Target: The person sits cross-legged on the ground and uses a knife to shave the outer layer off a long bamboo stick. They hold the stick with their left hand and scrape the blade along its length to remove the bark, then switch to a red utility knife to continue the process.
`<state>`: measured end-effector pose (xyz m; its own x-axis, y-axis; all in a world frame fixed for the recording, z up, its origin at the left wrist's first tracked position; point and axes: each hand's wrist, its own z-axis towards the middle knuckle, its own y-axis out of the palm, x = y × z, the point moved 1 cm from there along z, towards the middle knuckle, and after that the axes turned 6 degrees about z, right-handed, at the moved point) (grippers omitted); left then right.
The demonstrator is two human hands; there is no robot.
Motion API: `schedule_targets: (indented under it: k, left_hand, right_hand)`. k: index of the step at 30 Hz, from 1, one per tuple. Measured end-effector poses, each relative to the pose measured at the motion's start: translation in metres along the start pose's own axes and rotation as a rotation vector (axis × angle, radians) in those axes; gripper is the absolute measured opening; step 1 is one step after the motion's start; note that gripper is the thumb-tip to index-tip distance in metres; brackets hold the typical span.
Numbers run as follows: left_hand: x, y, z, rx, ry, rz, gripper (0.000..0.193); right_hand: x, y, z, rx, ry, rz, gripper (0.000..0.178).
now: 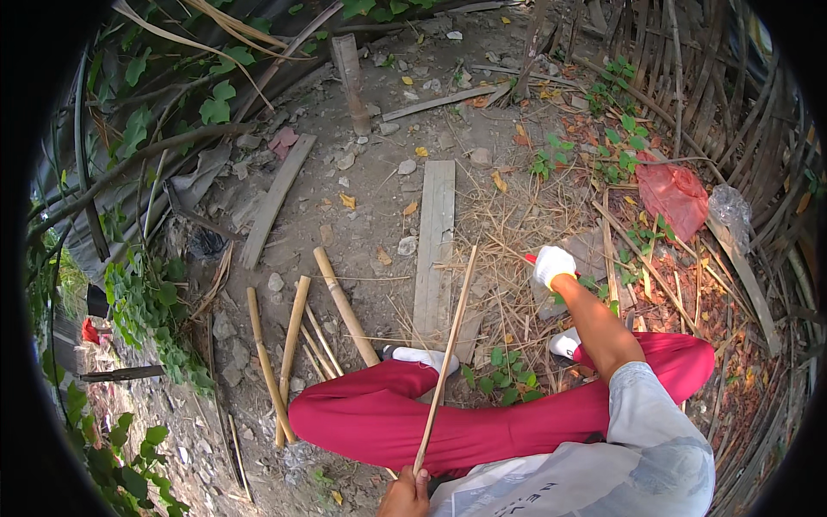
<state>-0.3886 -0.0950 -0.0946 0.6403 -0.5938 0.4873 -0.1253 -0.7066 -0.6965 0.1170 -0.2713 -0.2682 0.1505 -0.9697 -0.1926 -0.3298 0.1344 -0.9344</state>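
Note:
My left hand [405,497], bare, is at the lower edge with its fingers closed round the near end of a long, thin bamboo strip [450,358]. The strip slants up and away across my red trousers, its far end over the ground in front of me. Out to the right, my right hand [554,265] wears a white glove and is closed. A small red piece [530,258] sticks out of its left side, perhaps a handle; the rest of that object is hidden by the glove. The two hands are well apart.
Several bamboo poles [345,302] lie left of my knee. A grey wooden plank [434,250] lies ahead, another plank [280,198] to its left. A post [351,84] stands farther off. A red plastic bag [670,196] lies by the stick fence [689,77] at right.

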Motion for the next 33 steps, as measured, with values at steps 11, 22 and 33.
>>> schedule_targets:
  k: [11,22,33]
  left_hand:
    - [0.032,-0.034,0.11,-0.287,-0.11,-1.165,0.022]
    - [0.056,-0.023,0.168,-0.302,-0.134,-1.2,0.038]
    - [0.072,-0.017,0.174,-0.301,-0.172,-1.022,0.041]
  right_hand:
    - [-0.08,-0.024,-0.112,-0.26,-0.534,0.511,0.044]
    - [-0.138,-0.06,-0.18,-0.155,-0.6,0.305,0.023]
    - [-0.126,-0.041,-0.176,-0.055,-0.603,0.161,0.017]
